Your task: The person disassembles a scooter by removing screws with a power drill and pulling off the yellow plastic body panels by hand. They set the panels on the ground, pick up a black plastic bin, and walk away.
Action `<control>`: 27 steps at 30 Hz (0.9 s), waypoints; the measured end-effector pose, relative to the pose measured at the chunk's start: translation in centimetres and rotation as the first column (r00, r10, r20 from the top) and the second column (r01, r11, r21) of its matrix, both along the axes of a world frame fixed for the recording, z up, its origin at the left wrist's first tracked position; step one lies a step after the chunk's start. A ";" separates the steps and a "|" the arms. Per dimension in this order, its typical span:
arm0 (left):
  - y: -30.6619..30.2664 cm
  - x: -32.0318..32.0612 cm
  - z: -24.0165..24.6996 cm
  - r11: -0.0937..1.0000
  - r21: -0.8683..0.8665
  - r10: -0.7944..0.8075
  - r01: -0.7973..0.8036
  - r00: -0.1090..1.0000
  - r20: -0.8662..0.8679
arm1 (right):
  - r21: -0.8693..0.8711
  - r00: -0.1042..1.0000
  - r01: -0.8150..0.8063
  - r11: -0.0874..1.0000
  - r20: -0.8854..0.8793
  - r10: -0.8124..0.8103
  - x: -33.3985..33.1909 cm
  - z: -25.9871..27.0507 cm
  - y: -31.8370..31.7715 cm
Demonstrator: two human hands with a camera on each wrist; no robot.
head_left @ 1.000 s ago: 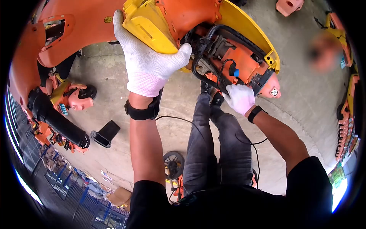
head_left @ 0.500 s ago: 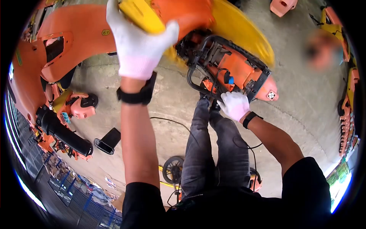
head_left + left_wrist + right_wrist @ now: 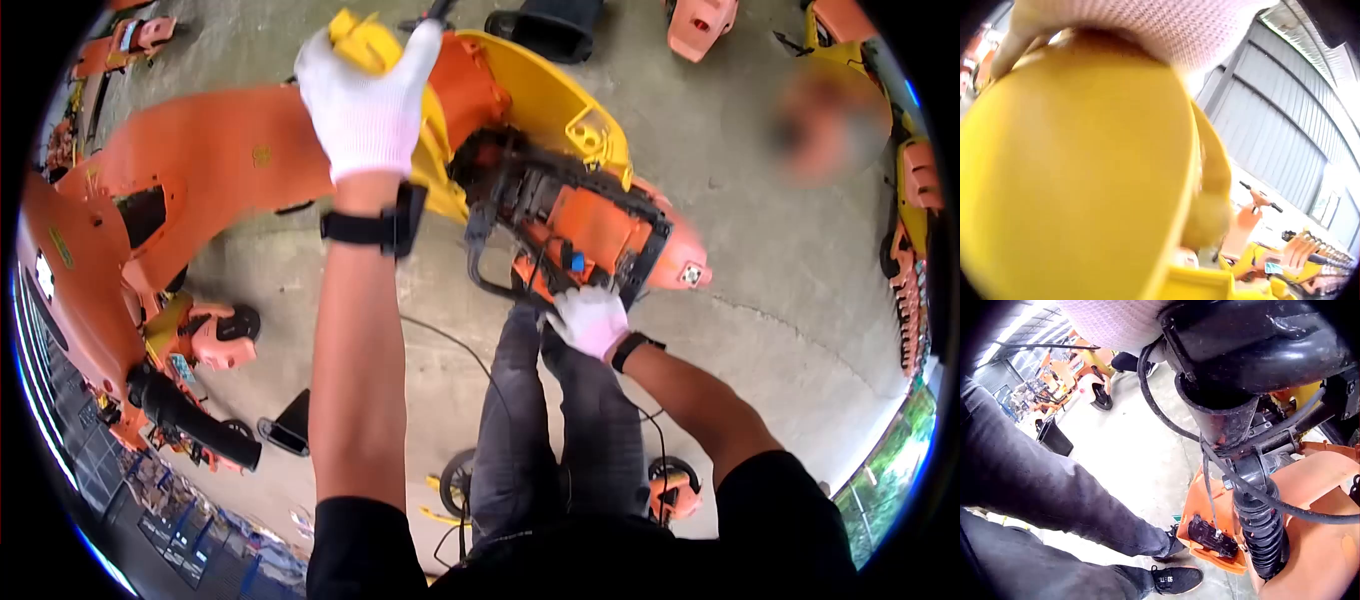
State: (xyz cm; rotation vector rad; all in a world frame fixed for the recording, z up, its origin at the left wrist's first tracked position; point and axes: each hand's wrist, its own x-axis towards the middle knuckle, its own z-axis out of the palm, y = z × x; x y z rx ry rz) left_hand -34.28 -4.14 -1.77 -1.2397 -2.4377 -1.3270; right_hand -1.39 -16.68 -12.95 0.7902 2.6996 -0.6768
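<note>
In the head view my white-gloved left hand (image 3: 365, 115) grips one end of a yellow scooter body cover (image 3: 540, 90), which has an orange middle section. The cover's smooth yellow side (image 3: 1079, 169) fills much of the left wrist view, under the glove. It is raised beside the bared rear of an orange scooter, over black frame tubes (image 3: 480, 265). My gloved right hand (image 3: 595, 318) holds the frame near a blue connector (image 3: 574, 262); its fingertips are partly hidden. Below that hand, a black shock absorber (image 3: 1260, 525) shows in the right wrist view.
The scooter's orange front body (image 3: 220, 150) and a black handlebar grip (image 3: 200, 425) extend to the left. A black bin-like box (image 3: 290, 425) lies on the concrete floor. Other scooters (image 3: 915, 190) line the right side. A cable (image 3: 450, 340) trails past my legs.
My left hand has pulled the yellow cover away from the scooter's rear, uncovering more of the frame. The right hand keeps its hold on the frame while the head view shifts.
</note>
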 end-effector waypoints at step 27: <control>-6.3 32.4 -9.2 0.793 -0.550 0.211 0.263 0.729 0.652 | -0.325 0.828 0.046 0.945 -0.517 -0.218 19.0 1.7 0.4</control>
